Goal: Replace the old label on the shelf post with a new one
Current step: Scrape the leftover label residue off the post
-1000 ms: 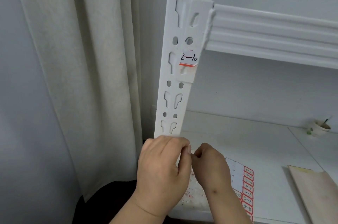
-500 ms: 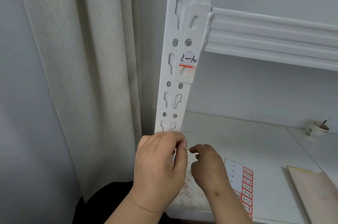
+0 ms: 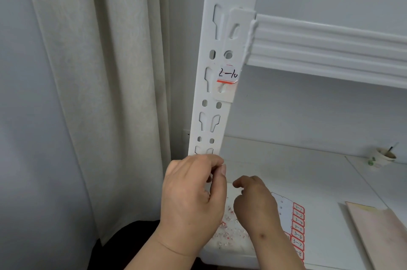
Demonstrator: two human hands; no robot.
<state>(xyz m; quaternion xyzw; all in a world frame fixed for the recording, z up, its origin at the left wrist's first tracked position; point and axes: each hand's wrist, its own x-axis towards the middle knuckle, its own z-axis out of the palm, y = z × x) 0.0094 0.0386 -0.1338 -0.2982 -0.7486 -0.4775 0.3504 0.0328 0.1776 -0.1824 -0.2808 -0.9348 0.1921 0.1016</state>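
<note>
The white slotted shelf post [image 3: 211, 115] stands upright in the middle. The old label [image 3: 228, 74], handwritten "2-10" with a red edge, is stuck on it just below the beam bracket. My left hand [image 3: 193, 199] is in front of the post's foot, with thumb and fingertips pinched together on something small and pale, apparently a label, though it is mostly hidden. My right hand [image 3: 253, 201] hovers just to its right with the fingers curled, and nothing shows in it. A sheet of red-edged numbered labels [image 3: 295, 221] lies on the shelf under my right wrist.
Small red and white paper scraps [image 3: 231, 228] litter the shelf board [image 3: 286, 159]. At the far right stands a small cup [image 3: 383, 156], and a pinkish board [image 3: 383, 239] lies at the lower right. A curtain [image 3: 99, 93] hangs left of the post. The shelf beam [image 3: 330, 49] runs right from the post.
My hands were touching at the fingertips and have drawn apart. The left hand rose slightly toward the post and the right hand dropped back to the right.
</note>
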